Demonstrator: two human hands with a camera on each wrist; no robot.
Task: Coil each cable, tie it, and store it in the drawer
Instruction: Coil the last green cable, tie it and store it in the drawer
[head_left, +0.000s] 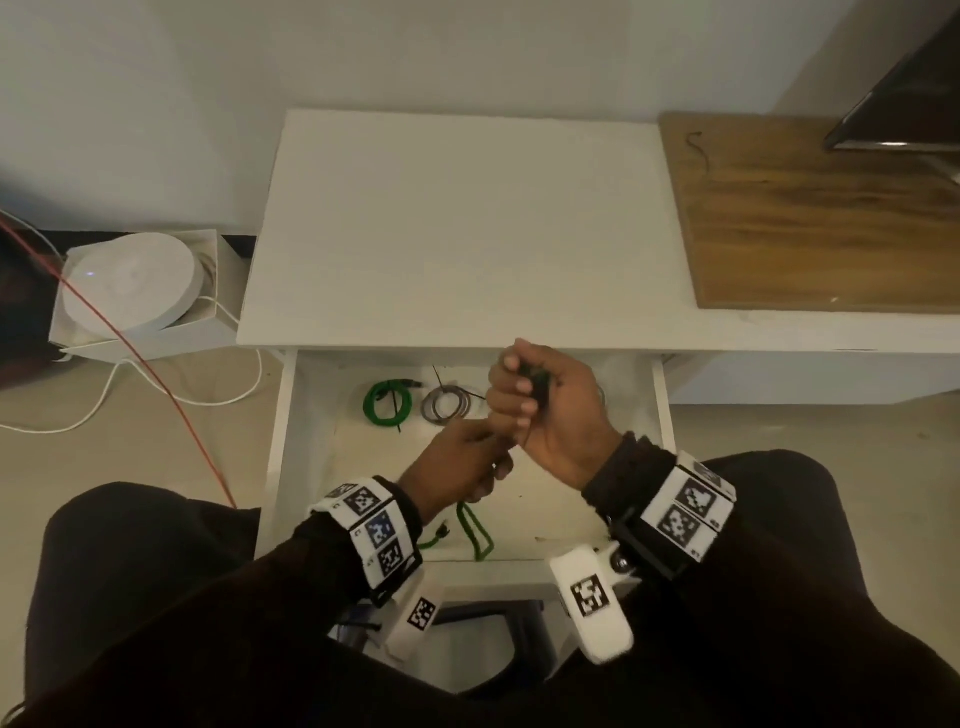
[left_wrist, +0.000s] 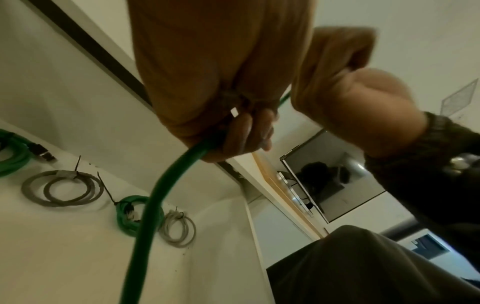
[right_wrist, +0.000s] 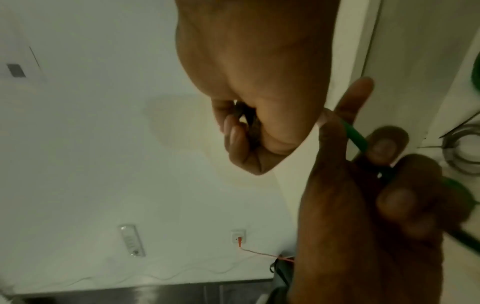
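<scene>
Fingers (left_wrist: 249, 131) of the left hand (head_left: 457, 462) curl round the green cable (left_wrist: 155, 197), the right hand (head_left: 545, 410) squeezes its bunched loops, which could spring loose if the squeeze goes soft.

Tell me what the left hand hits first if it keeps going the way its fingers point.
Most likely the right hand: the left hand, gripping the green cable, points up toward it, almost touching. Depth between them is unclear.

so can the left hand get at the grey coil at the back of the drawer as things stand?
Probably not yet. The left hand grips the green cable that both hands are coiling, so it isn't free. The path to the grey coil in the open drawer looks clear otherwise.
</scene>
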